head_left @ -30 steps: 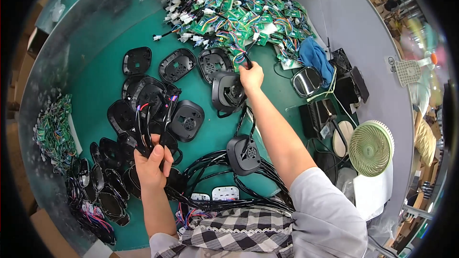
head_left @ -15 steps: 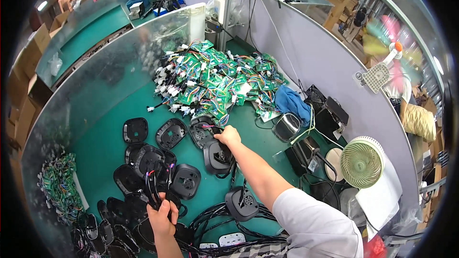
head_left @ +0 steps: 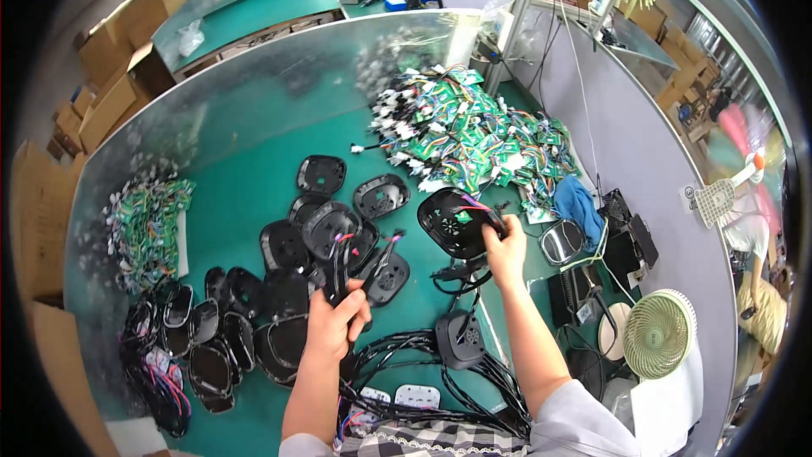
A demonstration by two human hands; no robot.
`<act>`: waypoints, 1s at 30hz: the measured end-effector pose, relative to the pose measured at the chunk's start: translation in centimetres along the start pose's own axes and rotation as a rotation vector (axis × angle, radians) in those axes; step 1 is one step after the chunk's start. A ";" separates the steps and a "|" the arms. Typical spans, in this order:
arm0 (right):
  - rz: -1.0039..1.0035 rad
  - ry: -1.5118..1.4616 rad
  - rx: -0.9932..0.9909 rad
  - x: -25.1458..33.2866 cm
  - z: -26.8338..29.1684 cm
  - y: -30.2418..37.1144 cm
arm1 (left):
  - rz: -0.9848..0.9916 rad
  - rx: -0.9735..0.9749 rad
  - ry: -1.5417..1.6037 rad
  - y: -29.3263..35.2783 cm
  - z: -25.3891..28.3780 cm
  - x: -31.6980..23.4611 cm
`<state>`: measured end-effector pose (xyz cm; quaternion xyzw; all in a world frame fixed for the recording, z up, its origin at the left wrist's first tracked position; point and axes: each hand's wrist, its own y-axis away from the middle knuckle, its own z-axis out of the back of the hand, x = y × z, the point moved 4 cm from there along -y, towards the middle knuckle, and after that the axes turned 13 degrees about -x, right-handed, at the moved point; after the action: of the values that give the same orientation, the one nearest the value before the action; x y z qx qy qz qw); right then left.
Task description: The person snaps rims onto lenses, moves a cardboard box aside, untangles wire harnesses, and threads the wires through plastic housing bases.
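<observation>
My right hand [head_left: 506, 252] grips a black plastic housing [head_left: 438, 227] by its right edge. The housing is raised, its hollow inside facing me, with red and blue wire ends lying across it. Closed in a fist, my left hand [head_left: 337, 319] holds a bundle of black cables [head_left: 339, 269] with coloured wire tips upward. Just behind that hand lie several loose black housings [head_left: 331, 228]. Below the right hand sits another black housing [head_left: 460, 340] with a round slotted grille, on top of long black cables [head_left: 393, 354].
Green circuit boards with wires [head_left: 474, 131] are heaped at the back; a smaller heap [head_left: 150, 233] lies far left. Glossy black covers [head_left: 210, 368] crowd the near left. On the right stand a blue cloth [head_left: 578, 207], a green fan [head_left: 660, 334] and a grey partition [head_left: 626, 144].
The view has swung left, shifting the scene rightward. My right hand has lifted a housing off the table and brought it nearer. My left hand still holds the cables.
</observation>
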<state>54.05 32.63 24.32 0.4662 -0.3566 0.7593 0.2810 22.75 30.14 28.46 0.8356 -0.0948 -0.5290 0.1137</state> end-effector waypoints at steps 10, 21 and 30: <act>-0.123 -0.335 0.018 9.0 2.2 4.9 | -0.041 0.275 -0.102 0.6 -5.7 -1.8; -0.149 -0.439 -0.017 8.7 3.4 6.6 | -0.128 0.002 -0.315 1.0 -4.6 0.0; -0.149 -0.479 -0.063 8.2 3.2 6.1 | -0.280 -0.188 -0.441 0.8 -4.8 0.4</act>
<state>47.69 27.19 31.10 0.6490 -0.4011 0.5927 0.2581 27.22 29.68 30.35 0.6912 0.0485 -0.7150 0.0932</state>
